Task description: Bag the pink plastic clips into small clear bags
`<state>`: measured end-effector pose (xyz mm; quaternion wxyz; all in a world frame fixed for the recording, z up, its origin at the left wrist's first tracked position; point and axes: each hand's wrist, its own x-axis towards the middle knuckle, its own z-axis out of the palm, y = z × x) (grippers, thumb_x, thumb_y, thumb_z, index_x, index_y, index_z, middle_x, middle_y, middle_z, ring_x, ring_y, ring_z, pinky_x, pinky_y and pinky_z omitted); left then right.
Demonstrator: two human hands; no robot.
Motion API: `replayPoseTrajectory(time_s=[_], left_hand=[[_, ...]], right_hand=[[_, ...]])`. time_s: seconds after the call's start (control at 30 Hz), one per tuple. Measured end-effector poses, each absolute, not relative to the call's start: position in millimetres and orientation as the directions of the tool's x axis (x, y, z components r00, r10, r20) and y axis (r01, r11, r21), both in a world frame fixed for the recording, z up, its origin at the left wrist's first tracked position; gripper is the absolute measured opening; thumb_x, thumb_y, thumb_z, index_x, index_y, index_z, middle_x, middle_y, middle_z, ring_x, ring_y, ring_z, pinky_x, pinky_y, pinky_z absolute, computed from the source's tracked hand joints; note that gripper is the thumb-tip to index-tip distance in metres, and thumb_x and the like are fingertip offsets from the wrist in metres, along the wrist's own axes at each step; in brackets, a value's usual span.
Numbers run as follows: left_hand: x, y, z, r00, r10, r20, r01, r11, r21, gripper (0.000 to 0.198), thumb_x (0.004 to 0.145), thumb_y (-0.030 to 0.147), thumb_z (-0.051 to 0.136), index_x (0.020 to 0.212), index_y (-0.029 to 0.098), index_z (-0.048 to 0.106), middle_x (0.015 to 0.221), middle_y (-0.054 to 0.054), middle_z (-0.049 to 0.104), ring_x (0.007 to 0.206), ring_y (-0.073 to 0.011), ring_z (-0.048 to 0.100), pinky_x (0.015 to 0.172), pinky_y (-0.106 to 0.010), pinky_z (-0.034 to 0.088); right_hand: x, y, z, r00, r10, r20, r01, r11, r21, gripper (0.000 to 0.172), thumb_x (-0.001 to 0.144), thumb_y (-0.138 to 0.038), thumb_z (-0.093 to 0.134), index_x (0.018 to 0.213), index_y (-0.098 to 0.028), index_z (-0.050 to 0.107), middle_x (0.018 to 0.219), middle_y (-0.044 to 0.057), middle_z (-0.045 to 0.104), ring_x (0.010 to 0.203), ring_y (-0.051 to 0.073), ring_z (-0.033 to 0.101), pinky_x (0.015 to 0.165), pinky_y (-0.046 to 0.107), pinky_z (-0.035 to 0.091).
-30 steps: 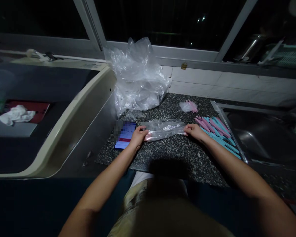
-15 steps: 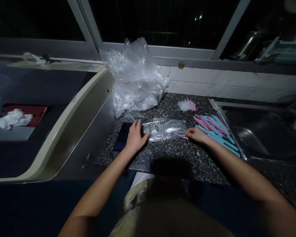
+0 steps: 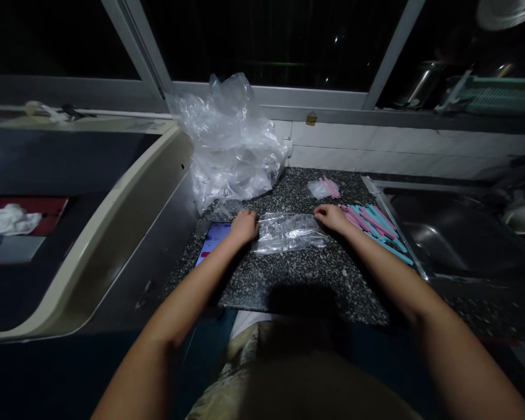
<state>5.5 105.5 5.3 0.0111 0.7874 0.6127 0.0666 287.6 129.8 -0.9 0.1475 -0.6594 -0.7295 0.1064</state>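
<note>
A clear plastic bag [image 3: 289,234] lies flat and crinkled across the speckled counter, between my two hands. My left hand [image 3: 245,226] is closed at the bag's left end, fingers curled and partly hidden. At the far right corner, my right hand [image 3: 331,217] pinches the bag's edge between thumb and fingers. Just left of my left hand lies a phone [image 3: 215,236] with its screen lit, partly covered by my forearm. Pink and blue plastic strips [image 3: 378,227] are heaped beyond my right wrist.
A large crumpled clear plastic sheet [image 3: 234,146] stands at the back left. Farther back lies a small clear packet [image 3: 318,189] with pink pieces. A metal sink [image 3: 446,233] is on the right; a cream-edged machine [image 3: 114,216] borders the counter on the left.
My left hand has gone from spread to closed at the bag's left end. The right hand has moved from the near right corner to the far one. The phone screen has lit up.
</note>
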Motion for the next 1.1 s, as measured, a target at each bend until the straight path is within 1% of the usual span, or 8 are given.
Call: replayPoseTrajectory(time_s=[0.1,0.2,0.37,0.47,0.6,0.73,0.9,1.1], left_hand=[[6,116,3,0.274,0.962,-0.009,0.960,-0.273,0.067,0.024,0.076,0.022,0.049,0.093,0.012,0.063,0.097,-0.013,0.063,0.095,-0.0254,0.055,0.085,-0.033,0.042],[5,118,5,0.310,0.951,-0.018,0.948,-0.308,0.075,0.024,0.079,0.017,0.041,0.083,0.015,0.065,0.090,-0.011,0.065,0.089,-0.0228,0.057,0.080,-0.030,0.043],[6,126,17,0.342,0.938,0.062,0.930,-0.347,0.117,0.024,0.080,0.019,0.040,0.090,0.014,0.061,0.095,-0.010,0.065,0.091,-0.0209,0.057,0.082,-0.029,0.043],[11,129,15,0.304,0.953,-0.017,0.945,-0.299,0.129,0.025,0.076,0.026,0.050,0.097,0.014,0.059,0.100,-0.011,0.064,0.093,-0.0232,0.057,0.080,-0.030,0.044],[15,128,5,0.300,0.947,-0.112,0.950,-0.286,0.121,0.017,0.075,0.021,0.049,0.084,0.016,0.063,0.090,-0.011,0.067,0.087,-0.0226,0.060,0.078,-0.030,0.044],[15,127,9,0.355,0.935,-0.013,0.925,-0.350,0.149,0.021,0.078,0.017,0.041,0.080,0.015,0.062,0.086,-0.011,0.066,0.084,-0.0216,0.060,0.076,-0.030,0.044],[21,137,26,0.375,0.917,0.135,0.897,-0.396,0.195,0.021,0.081,0.018,0.039,0.084,0.014,0.059,0.089,-0.011,0.064,0.088,-0.0224,0.057,0.080,-0.031,0.043],[54,159,26,0.335,0.924,0.185,0.858,-0.380,0.347,0.023,0.084,0.022,0.036,0.096,0.016,0.055,0.089,-0.010,0.064,0.085,-0.0215,0.059,0.076,-0.032,0.044]], right_hand=[[278,134,-7,-0.119,0.992,0.044,0.934,0.127,-0.334,0.015,0.072,-0.023,0.057,0.083,-0.020,0.066,0.080,0.001,0.068,0.069,0.014,0.058,0.059,0.021,0.039],[274,130,-8,-0.126,0.991,0.052,0.943,0.136,-0.304,0.014,0.074,-0.023,0.053,0.079,-0.020,0.066,0.082,0.003,0.066,0.071,0.015,0.057,0.059,0.022,0.037],[279,122,-2,-0.161,0.981,0.108,0.946,0.185,-0.266,0.017,0.079,-0.023,0.048,0.081,-0.018,0.064,0.089,0.005,0.063,0.078,0.016,0.055,0.066,0.023,0.037],[280,125,-4,-0.175,0.977,0.124,0.949,0.201,-0.244,0.017,0.080,-0.023,0.047,0.086,-0.019,0.063,0.089,0.006,0.063,0.079,0.016,0.055,0.067,0.024,0.038],[272,132,-13,-0.177,0.977,0.120,0.949,0.201,-0.241,0.014,0.078,-0.023,0.050,0.082,-0.020,0.063,0.085,0.005,0.062,0.079,0.017,0.055,0.065,0.024,0.038],[272,130,-15,-0.211,0.962,0.173,0.939,0.249,-0.237,0.015,0.079,-0.021,0.048,0.078,-0.019,0.063,0.085,0.006,0.062,0.085,0.018,0.053,0.070,0.025,0.038],[290,120,-10,-0.229,0.896,0.379,0.890,0.351,-0.291,0.018,0.079,-0.023,0.046,0.078,-0.019,0.063,0.083,0.006,0.062,0.080,0.018,0.054,0.071,0.026,0.040],[302,108,-5,-0.106,0.958,0.267,0.953,0.175,-0.249,0.021,0.079,-0.026,0.043,0.083,-0.021,0.063,0.082,0.003,0.067,0.074,0.017,0.057,0.063,0.025,0.037]])
